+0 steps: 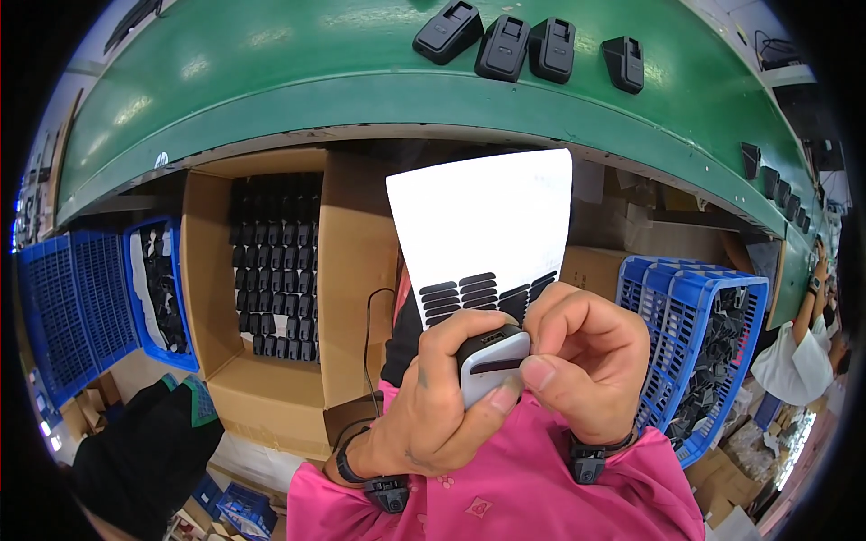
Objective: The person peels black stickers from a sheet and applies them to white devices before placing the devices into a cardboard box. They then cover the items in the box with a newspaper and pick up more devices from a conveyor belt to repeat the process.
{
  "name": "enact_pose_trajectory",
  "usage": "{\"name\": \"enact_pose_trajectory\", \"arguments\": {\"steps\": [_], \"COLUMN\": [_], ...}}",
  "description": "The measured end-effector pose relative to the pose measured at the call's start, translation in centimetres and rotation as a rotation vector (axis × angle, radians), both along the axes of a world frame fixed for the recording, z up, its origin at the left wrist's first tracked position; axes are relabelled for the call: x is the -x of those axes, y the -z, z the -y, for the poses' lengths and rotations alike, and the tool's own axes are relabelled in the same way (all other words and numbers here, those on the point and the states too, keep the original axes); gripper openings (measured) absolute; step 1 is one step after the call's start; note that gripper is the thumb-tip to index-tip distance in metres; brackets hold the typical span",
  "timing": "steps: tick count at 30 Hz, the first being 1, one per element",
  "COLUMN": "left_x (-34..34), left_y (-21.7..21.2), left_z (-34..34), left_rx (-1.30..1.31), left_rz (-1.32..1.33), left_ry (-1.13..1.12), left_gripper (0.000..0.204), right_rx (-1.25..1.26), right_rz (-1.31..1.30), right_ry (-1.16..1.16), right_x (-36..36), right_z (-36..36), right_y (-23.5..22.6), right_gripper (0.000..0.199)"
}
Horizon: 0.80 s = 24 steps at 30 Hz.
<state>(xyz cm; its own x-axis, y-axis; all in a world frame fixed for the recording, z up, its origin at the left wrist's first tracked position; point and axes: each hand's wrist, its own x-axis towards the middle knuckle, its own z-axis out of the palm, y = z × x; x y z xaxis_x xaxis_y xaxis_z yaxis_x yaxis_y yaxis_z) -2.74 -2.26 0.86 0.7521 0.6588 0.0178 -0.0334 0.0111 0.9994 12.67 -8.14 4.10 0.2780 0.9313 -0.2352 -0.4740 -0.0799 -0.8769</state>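
My left hand (pixel 442 388) is wrapped round a small black device with a rounded grey face (pixel 485 386). A narrow black strip (pixel 498 365) lies across that face. Close against the device's right side, my right hand (pixel 586 361) is closed, with its thumb tip by the strip's right end. Whether anything is pinched between those fingers I cannot make out. Just beyond both hands, a white sheet (pixel 483 212) lies over my lap. It bears rows of black oblong stickers (pixel 478 293) at its near end, partly covered by my hands.
Ahead runs a green workbench (pixel 298 86) with several black docks (pixel 502 47) on it. To the left, a cardboard box (pixel 356 270) holds rows of black units, beside a blue crate (pixel 185 316). Another blue crate (pixel 695 270) of black parts stands right, with a person (pixel 798 361) farther off.
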Motion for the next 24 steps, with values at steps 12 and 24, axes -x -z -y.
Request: {"name": "enact_pose_trajectory", "arguments": {"steps": [12, 24], "left_x": [0.02, -0.19], "left_y": [0.0, 0.01], "left_z": [-0.05, -0.14], "left_rx": [-0.058, -0.118], "left_rz": [-0.036, 0.013], "left_ry": [-0.016, -0.01], "left_gripper": [0.052, 0.052], "right_rx": [0.012, 0.02], "right_rz": [0.069, 0.139], "right_ry": [0.001, 0.059], "right_x": [0.11, 0.65], "right_z": [-0.04, -0.04], "right_y": [0.18, 0.42], "right_gripper": [0.011, 0.012]}}
